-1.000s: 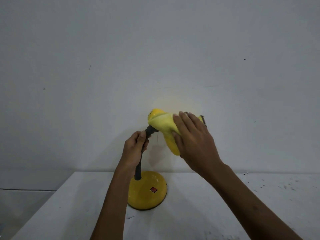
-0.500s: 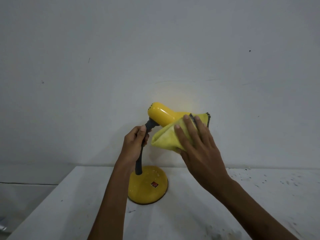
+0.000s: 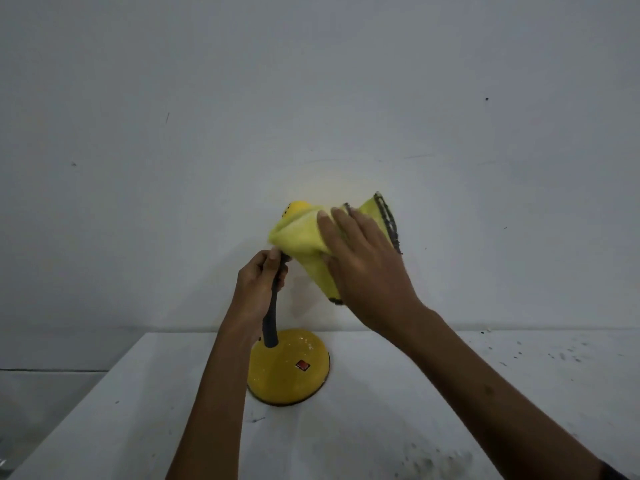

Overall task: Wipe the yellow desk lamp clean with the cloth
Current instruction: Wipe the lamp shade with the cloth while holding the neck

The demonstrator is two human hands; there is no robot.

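The yellow desk lamp stands on a round yellow base (image 3: 287, 372) with a red switch, near the table's left end. Its black flexible neck (image 3: 271, 323) rises to the yellow shade (image 3: 298, 206), of which only the rear tip shows. My left hand (image 3: 258, 284) is closed around the upper neck. A yellow cloth (image 3: 303, 237) with a dark stitched edge is draped over the shade. My right hand (image 3: 363, 265) presses flat on the cloth, fingers pointing up and left, covering most of the shade.
The white table (image 3: 381, 427) carries dark specks on its right side. Its left edge runs diagonally from the back to the lower left corner. A plain grey wall (image 3: 311, 98) stands close behind the lamp.
My right hand has slid the cloth from the shade's lower right back up and left over its top, covering the shade again. My left hand keeps its hold on the neck.
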